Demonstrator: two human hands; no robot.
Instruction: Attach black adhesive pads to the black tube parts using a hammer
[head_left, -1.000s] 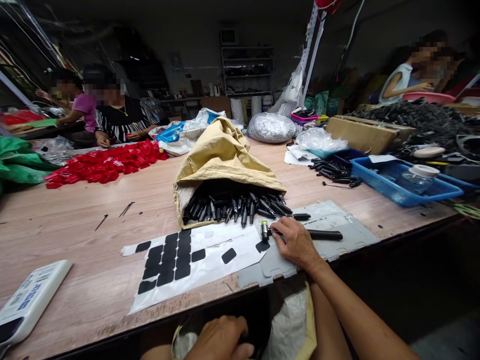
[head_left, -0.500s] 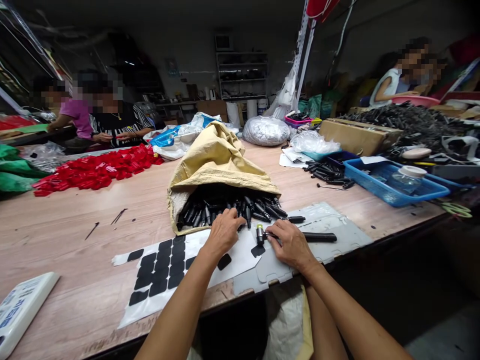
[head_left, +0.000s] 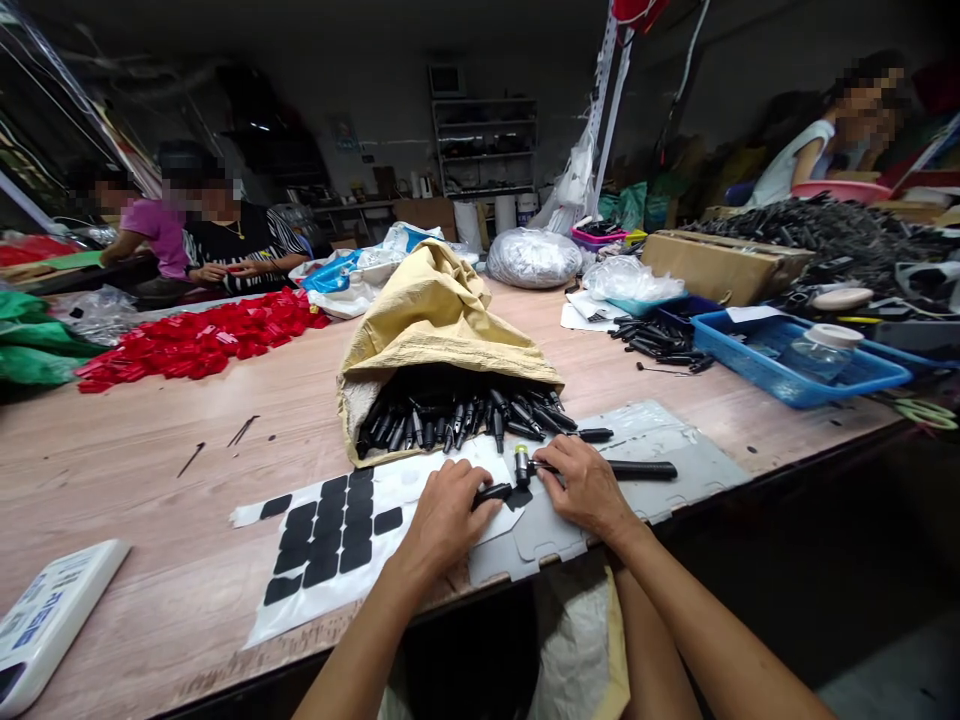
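Observation:
My left hand [head_left: 448, 505] is closed on a black pen-like part [head_left: 493, 494], held low over the sheet's right end with its tip close to the hammer head. My right hand [head_left: 581, 485] grips a small hammer [head_left: 641, 470] around its shaft, near the silver head with a yellow-green end. A black sticker [head_left: 520, 499] lies just below the hammer head. Under my left forearm runs a white sheet [head_left: 420, 482] bearing rows of black rounded squares. Beyond my hands, a yellow woven sack [head_left: 442, 320] opens toward me, with many similar black parts [head_left: 457, 425] spilling at its mouth.
A grey board [head_left: 660, 430] lies under the hammer. At right stand a blue basket [head_left: 787, 385] with a jar, and a cardboard box [head_left: 705, 265]. Red pieces [head_left: 210, 335] are heaped at left, near a white device [head_left: 64, 610]. Other people sit across the table.
My left hand has drawn back from the sack's mouth toward me and now holds a black pen-like part beside the hammer head. My right hand stays on the hammer.

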